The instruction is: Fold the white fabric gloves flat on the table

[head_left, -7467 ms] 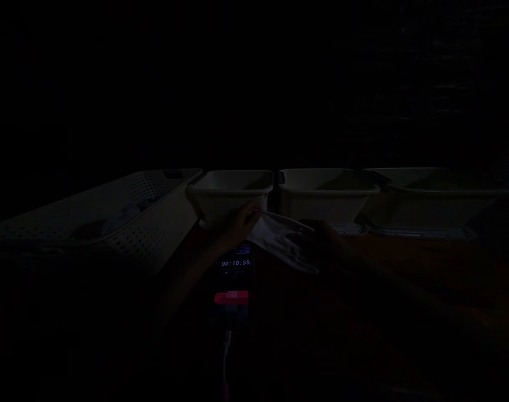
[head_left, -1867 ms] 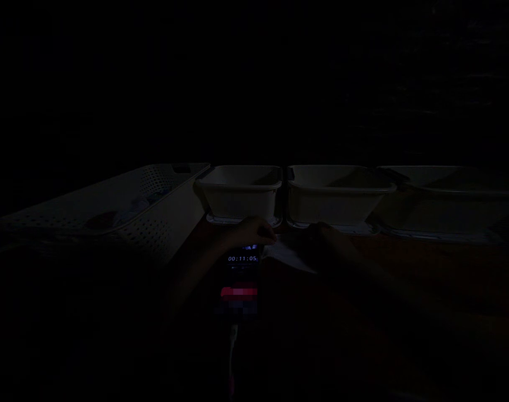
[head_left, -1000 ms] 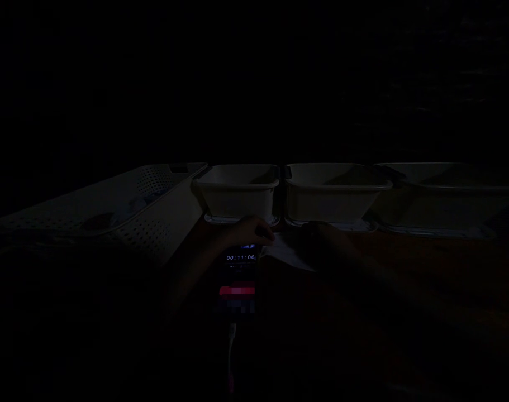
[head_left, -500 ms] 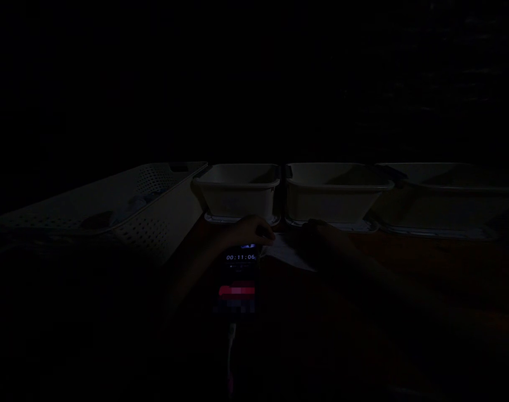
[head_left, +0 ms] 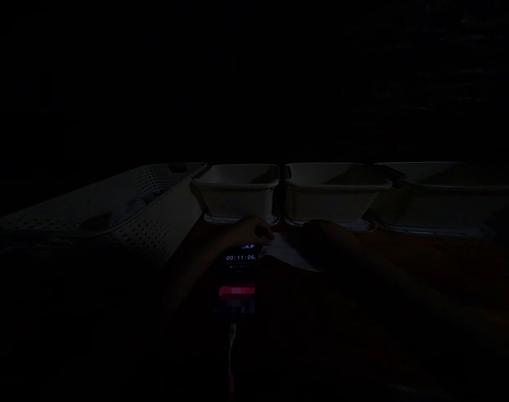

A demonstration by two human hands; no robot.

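Observation:
The scene is very dark. Low in the middle lies a thin white cloth point(head_left: 290, 253), which could also be paper. My left hand point(head_left: 252, 228) reaches over the top of a lit phone point(head_left: 237, 279), its fingers curled down in a pinch at the cloth's upper left edge. Over the cloth's right part rests my right hand point(head_left: 324, 233), mostly in shadow. Its fingers are too dark to make out. The phone's screen reads 00:11:06.
At the left stands a white perforated basket point(head_left: 182, 215) with dim items inside. Pale tubs stand in a row behind my hands: a left tub point(head_left: 239, 201), a middle tub point(head_left: 333, 202) and a right tub point(head_left: 447, 206). A white cable point(head_left: 229, 352) runs from the phone towards me.
My right hand and the cloth's right end have shifted very slightly to the right. The left hand stays nearly in place.

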